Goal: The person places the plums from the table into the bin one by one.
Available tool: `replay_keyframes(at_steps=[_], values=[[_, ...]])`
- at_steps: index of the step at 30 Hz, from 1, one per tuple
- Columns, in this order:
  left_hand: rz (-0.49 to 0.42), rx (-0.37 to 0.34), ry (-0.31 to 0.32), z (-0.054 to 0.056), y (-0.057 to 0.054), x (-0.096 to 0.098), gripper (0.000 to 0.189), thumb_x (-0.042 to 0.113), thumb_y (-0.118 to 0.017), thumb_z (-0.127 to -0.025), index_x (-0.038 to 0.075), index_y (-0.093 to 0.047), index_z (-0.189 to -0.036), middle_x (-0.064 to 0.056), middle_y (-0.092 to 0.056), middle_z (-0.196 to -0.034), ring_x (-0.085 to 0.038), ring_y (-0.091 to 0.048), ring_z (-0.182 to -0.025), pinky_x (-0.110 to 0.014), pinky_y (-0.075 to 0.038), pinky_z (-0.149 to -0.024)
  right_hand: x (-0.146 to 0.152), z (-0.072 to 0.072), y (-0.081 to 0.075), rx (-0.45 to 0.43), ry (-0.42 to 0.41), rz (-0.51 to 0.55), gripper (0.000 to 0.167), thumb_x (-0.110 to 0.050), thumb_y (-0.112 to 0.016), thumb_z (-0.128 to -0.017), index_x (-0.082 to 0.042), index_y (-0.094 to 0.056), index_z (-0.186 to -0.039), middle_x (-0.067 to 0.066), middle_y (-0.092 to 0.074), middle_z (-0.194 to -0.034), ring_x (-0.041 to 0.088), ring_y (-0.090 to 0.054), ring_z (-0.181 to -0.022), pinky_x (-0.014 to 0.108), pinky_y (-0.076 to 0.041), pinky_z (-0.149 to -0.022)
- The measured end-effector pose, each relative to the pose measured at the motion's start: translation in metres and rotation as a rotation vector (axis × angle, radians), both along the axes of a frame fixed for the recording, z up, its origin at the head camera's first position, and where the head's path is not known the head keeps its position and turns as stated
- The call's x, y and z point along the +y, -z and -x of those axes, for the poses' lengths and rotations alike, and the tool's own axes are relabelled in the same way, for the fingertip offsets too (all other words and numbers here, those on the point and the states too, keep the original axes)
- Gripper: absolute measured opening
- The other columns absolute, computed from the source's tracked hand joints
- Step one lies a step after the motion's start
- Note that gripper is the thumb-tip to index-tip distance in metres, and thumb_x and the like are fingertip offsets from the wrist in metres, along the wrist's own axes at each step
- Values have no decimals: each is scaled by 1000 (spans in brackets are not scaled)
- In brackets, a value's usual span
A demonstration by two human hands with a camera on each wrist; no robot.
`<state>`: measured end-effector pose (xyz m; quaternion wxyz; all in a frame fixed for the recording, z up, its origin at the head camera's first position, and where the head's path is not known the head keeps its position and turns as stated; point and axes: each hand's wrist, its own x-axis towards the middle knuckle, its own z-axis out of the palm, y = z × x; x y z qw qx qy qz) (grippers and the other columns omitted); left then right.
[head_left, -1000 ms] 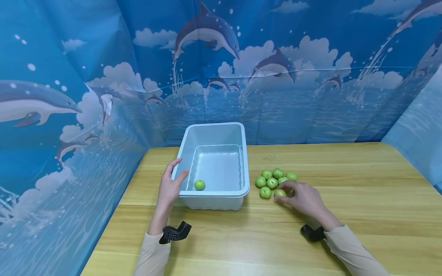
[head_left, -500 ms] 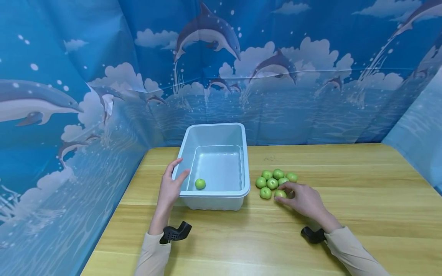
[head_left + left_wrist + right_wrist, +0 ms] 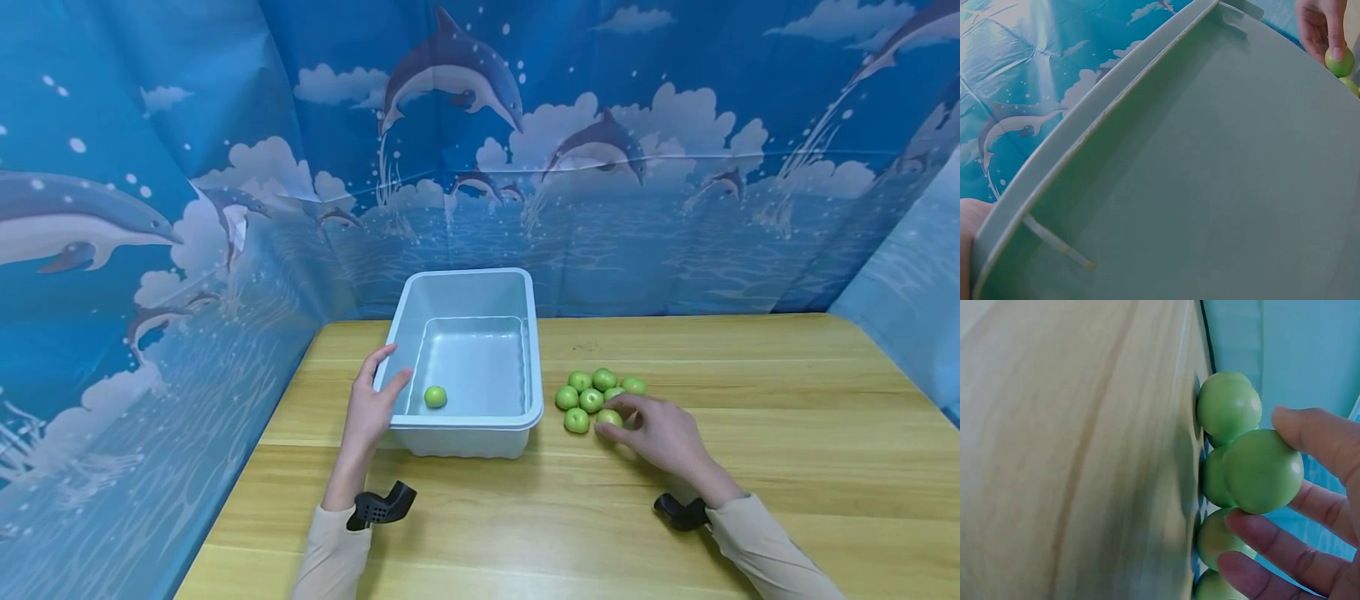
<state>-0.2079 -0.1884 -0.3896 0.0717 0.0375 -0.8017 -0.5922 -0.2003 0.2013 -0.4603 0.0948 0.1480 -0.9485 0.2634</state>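
My left hand [image 3: 367, 410] holds the left rim of a pale blue plastic bin [image 3: 459, 422], thumb over the inner side. Inside the bin, near its front left corner, lies one small green apple [image 3: 435, 397]. To the right of the bin, my right hand [image 3: 666, 435] pinches another green apple [image 3: 1264, 471] between thumb and fingertips at the near edge of a cluster of green apples [image 3: 591, 401]. In the right wrist view the pinched apple stands out in front of the others, with the thumb on one side and fingers on the other.
The wooden table [image 3: 787, 417] extends to the right of the apples and in front of the bin. Behind it and along the left hangs a blue sheet [image 3: 637, 250] printed with dolphins. A black camera mount [image 3: 382, 505] sits on my left wrist.
Almost nothing moves. Both hands keep their places, the right still pinching the same apple, and the whole head view shifts very slightly.
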Motion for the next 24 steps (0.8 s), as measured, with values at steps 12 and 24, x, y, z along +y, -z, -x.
replay_keyframes(at_steps=[12, 24], values=[[-3, -8, -7, 1, 1, 0, 49, 28, -60, -94, 19, -44, -139, -8, -25, -152, -25, -16, -140, -51, -12, -111, -5, 0, -10, 160, -8, 53, 35, -39, -76, -79, -13, -71, -102, -6, -60, -77, 8, -52, -63, 27, -42, -51], [-11, -29, -8, 1, 0, 0, 49, 29, -60, -94, 20, -44, -139, -7, -24, -153, -25, -16, -140, -52, -13, -111, -9, 0, -23, 232, -8, 96, 32, -37, -74, -82, -14, -71, -104, -7, -57, -77, 12, -54, -66, 28, -42, -52]])
